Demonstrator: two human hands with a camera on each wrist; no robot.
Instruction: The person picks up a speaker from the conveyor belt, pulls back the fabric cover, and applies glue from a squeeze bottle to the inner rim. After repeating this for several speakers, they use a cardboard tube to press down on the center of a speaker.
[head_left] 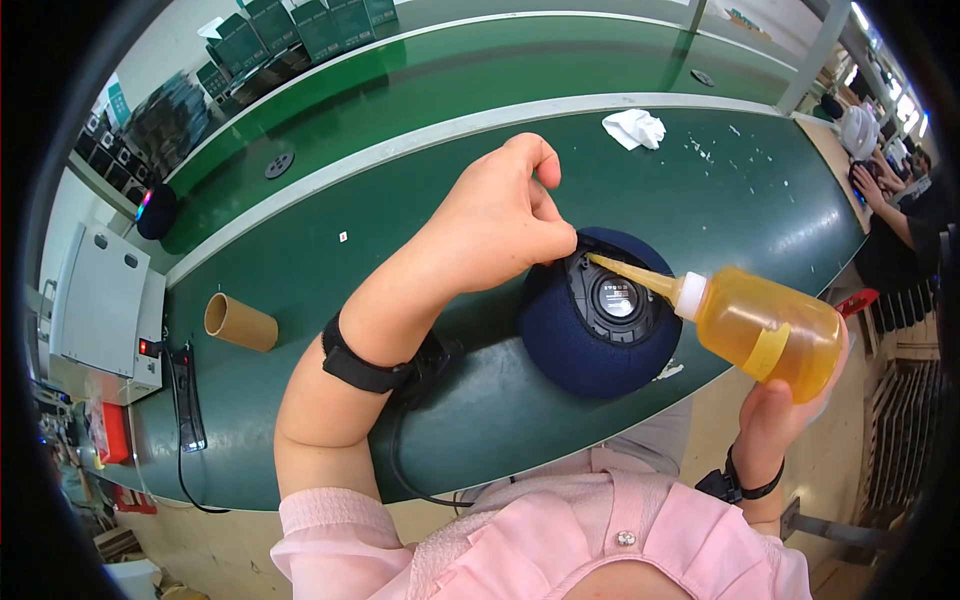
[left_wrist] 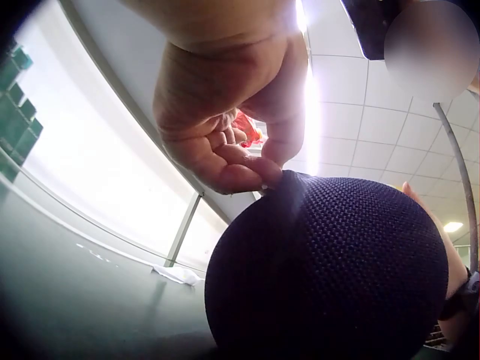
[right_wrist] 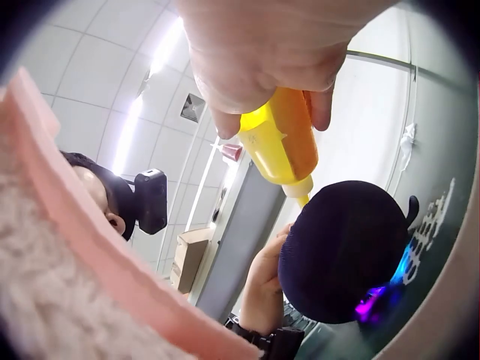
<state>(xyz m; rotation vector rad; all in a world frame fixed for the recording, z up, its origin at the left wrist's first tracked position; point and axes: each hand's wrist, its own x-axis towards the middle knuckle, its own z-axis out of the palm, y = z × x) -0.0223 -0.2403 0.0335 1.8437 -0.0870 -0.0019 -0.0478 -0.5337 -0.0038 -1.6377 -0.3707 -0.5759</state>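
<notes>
A round speaker (head_left: 560, 350) in dark blue mesh fabric sits on the green bench, its black base with a round label facing up. My left hand (head_left: 510, 205) pinches the fabric cover (left_wrist: 337, 255) at the base's rim; in the left wrist view the cloth is drawn up to a small peak at the fingertips. My right hand (head_left: 790, 395) grips a squeeze bottle (head_left: 745, 315) of amber liquid, tilted over the speaker. Its long yellowish nozzle (head_left: 635, 273) points at the rim close to the left thumb. In the right wrist view, fingers wrap the yellow bottle (right_wrist: 279, 142).
A cardboard tube (head_left: 240, 322) stands on the bench at left, near a grey-white machine (head_left: 105, 305). Crumpled white tissue (head_left: 634, 129) lies at the back. A black disc (head_left: 279, 165) rests on the raised shelf. Another person's hands (head_left: 880, 185) show at far right.
</notes>
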